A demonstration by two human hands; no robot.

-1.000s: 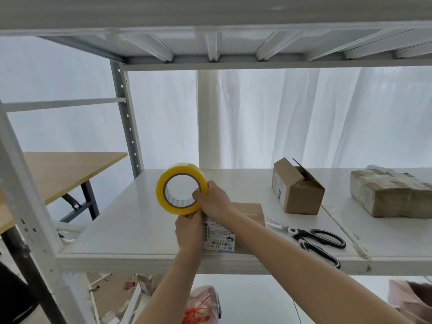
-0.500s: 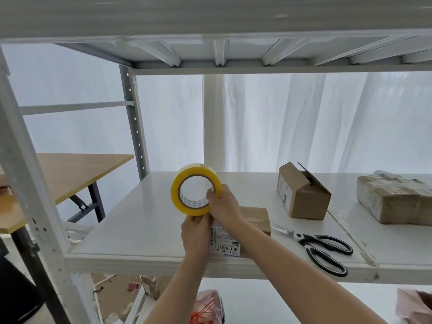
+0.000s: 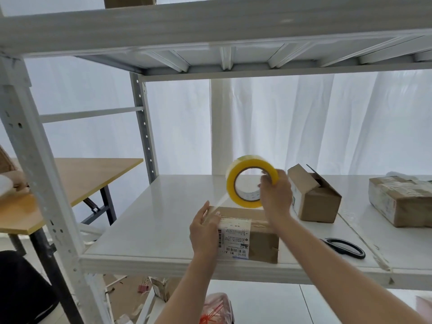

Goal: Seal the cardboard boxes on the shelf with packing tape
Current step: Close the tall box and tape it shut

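Just now the right hand (image 3: 275, 199), fingers gripping the tape roll (image 3: 251, 181), drew a strip (image 3: 221, 202) rightward while the left hand (image 3: 204, 232) clamps the box (image 3: 264, 239), starting the seal.

Right hand (image 3: 275, 197) gripping tape roll (image 3: 251, 181), left hand (image 3: 204, 230) holding box (image 3: 254, 235)

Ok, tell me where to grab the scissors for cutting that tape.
Take the scissors by the black handle loops, coming from above and the right. They lie flat on the shelf with the loops facing right and open to reach; the blade end is hidden behind the right forearm. The right hand holds the tape roll.
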